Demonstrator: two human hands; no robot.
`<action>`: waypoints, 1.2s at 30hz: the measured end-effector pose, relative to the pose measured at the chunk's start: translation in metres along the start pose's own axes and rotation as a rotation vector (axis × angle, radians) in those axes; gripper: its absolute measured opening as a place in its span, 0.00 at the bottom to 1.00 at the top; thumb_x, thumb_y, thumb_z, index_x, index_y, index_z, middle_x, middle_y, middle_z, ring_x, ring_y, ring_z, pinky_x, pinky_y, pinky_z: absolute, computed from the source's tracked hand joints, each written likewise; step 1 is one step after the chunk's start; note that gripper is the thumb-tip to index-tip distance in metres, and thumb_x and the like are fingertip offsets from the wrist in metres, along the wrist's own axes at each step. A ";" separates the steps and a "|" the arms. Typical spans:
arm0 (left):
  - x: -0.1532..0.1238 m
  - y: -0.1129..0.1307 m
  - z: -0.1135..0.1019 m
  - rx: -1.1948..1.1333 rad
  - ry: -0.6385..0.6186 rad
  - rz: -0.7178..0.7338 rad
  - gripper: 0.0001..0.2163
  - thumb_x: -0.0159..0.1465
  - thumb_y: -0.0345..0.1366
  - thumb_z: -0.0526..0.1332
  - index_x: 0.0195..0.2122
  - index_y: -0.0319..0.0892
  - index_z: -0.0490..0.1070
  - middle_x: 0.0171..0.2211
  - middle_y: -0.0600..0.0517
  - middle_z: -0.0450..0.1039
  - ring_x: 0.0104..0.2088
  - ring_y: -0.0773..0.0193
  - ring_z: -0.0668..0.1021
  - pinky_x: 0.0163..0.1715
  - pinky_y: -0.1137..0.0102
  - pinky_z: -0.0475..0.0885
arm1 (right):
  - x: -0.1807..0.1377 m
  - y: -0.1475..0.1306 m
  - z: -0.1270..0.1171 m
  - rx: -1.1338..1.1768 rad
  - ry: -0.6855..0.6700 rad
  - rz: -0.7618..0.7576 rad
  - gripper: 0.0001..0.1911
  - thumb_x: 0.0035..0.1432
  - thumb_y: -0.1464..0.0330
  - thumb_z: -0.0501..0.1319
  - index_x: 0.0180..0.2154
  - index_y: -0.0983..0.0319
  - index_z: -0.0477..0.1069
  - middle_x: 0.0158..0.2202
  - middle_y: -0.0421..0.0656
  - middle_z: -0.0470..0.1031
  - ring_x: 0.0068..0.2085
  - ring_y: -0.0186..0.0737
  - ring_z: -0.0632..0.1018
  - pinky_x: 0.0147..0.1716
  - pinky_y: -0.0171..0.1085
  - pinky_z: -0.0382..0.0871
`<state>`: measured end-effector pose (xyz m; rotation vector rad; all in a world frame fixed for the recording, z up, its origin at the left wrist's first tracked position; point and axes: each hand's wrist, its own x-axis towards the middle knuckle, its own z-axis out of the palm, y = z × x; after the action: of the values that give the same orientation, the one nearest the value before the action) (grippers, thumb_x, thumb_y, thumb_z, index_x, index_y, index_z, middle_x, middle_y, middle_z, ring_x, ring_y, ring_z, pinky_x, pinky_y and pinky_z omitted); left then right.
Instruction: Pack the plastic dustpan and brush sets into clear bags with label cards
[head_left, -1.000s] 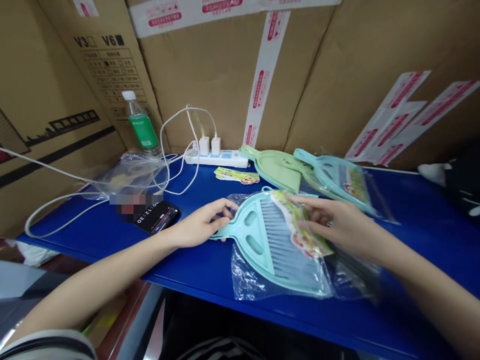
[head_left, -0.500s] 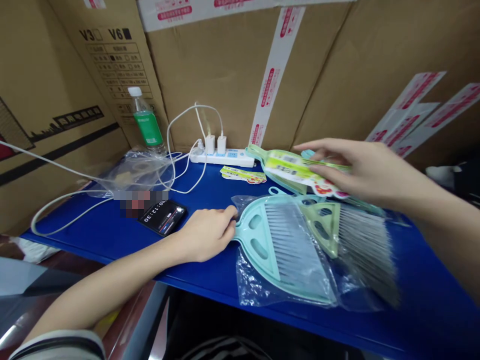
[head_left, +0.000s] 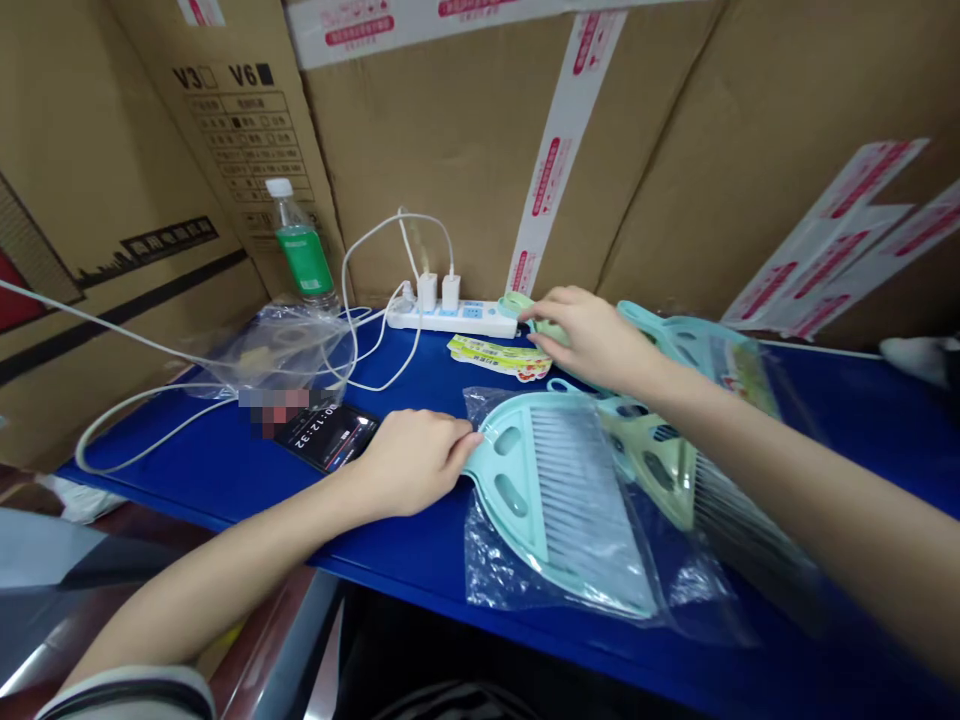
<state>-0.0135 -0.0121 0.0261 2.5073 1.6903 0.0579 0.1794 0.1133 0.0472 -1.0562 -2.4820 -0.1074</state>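
Observation:
My left hand [head_left: 416,462] is closed, pinching the handle of a light blue dustpan [head_left: 559,500]. The dustpan lies flat in a clear plastic bag [head_left: 495,570] near the front edge of the blue table [head_left: 420,375]. A green brush [head_left: 664,465] lies against the dustpan's right side, partly under my right forearm. My right hand [head_left: 596,338] reaches to the back, fingers curled over the handle of a green dustpan [head_left: 517,303]. Printed label cards [head_left: 491,355] lie just left of its thumb.
Another bagged blue dustpan [head_left: 709,345] lies at the back right. A power strip [head_left: 450,318] with chargers and white cables, a green-labelled bottle [head_left: 300,250], crumpled plastic [head_left: 274,345] and a phone [head_left: 326,438] fill the left. Taped cardboard boxes [head_left: 450,150] wall the back.
My right hand lifted a label card off the bagged dustpan, carried it to the back and set it by the other cards. The green brush now shows. My left hand stayed on the handle.

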 end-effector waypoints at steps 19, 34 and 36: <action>0.007 -0.015 -0.012 -0.209 0.232 0.109 0.19 0.69 0.42 0.43 0.21 0.43 0.56 0.19 0.57 0.60 0.21 0.69 0.64 0.23 0.72 0.58 | -0.112 -0.004 -0.014 1.395 -0.340 0.567 0.30 0.52 0.51 0.63 0.53 0.59 0.65 0.39 0.46 0.78 0.36 0.42 0.79 0.35 0.41 0.75; -0.007 0.006 0.011 0.234 0.753 0.841 0.13 0.68 0.26 0.49 0.50 0.36 0.69 0.46 0.48 0.77 0.53 0.64 0.75 0.54 0.70 0.71 | -0.109 -0.001 -0.019 1.434 -0.246 0.590 0.35 0.47 0.56 0.68 0.55 0.59 0.63 0.50 0.49 0.76 0.49 0.51 0.77 0.43 0.46 0.76; -0.016 -0.001 0.004 0.292 0.757 0.822 0.14 0.68 0.27 0.48 0.48 0.36 0.71 0.46 0.48 0.78 0.53 0.64 0.75 0.55 0.69 0.72 | -0.108 0.003 -0.025 1.389 -0.231 0.587 0.34 0.48 0.55 0.67 0.55 0.58 0.64 0.50 0.50 0.76 0.48 0.51 0.78 0.44 0.47 0.76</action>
<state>-0.0203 -0.0265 0.0224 3.4979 0.6506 0.9890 0.2573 0.0373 0.0238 -1.0031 -1.5655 1.6718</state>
